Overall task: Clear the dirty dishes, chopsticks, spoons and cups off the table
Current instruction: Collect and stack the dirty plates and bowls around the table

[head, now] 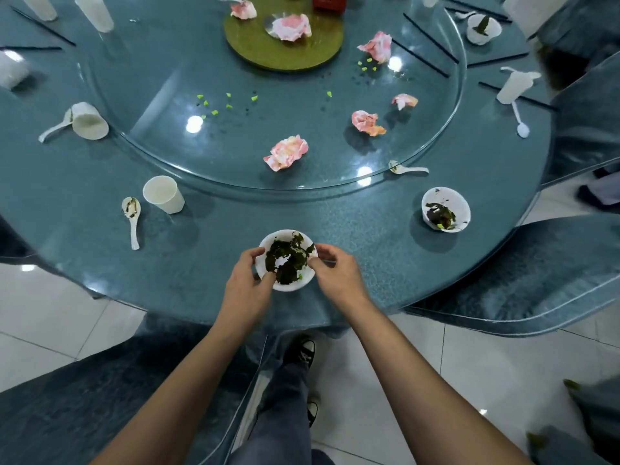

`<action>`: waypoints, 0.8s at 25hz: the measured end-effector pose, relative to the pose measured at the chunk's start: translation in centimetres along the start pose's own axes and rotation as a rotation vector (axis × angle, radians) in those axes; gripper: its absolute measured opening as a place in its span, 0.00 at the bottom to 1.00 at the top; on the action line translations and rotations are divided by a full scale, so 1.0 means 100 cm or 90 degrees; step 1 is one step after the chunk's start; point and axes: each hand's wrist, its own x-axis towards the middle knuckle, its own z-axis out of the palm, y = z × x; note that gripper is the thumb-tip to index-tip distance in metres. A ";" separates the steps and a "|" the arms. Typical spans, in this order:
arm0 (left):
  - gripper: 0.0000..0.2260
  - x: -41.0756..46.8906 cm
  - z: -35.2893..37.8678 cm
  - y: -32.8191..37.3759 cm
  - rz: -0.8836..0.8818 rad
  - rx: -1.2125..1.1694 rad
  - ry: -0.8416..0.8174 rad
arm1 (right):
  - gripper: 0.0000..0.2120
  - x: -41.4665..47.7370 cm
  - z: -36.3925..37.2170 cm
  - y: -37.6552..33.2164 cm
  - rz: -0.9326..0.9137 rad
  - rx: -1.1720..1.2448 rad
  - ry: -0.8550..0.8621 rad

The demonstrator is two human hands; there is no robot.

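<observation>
A white bowl (288,286) with dark green leftovers sits near the front edge of the round blue table (208,263). My left hand (246,286) grips its left rim, and my right hand (335,273) grips its right rim. A second dirty bowl (451,199) stands to the right. To the left are an upright white cup (163,194) and a soiled spoon (131,216). A tipped cup (89,121) lies over a spoon (53,129) further left. Another spoon (407,169) rests by the glass turntable's (235,135) edge.
Crumpled pink napkins (287,152) and green scraps lie on the turntable around a green mat (255,45). Black chopsticks (429,36), more cups (513,87), a spoon (519,117) and a bowl (483,28) ring the far side. Covered chairs (536,280) flank me.
</observation>
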 end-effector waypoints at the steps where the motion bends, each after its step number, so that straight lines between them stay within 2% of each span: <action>1: 0.19 0.004 0.001 0.000 -0.003 0.007 -0.001 | 0.15 0.004 0.001 0.000 0.001 0.000 -0.003; 14: 0.18 0.034 0.012 -0.017 -0.055 0.010 -0.009 | 0.17 0.033 0.009 0.014 0.056 -0.026 -0.047; 20: 0.18 0.044 0.018 -0.009 -0.056 -0.001 -0.016 | 0.11 0.042 0.007 0.013 0.076 0.003 -0.057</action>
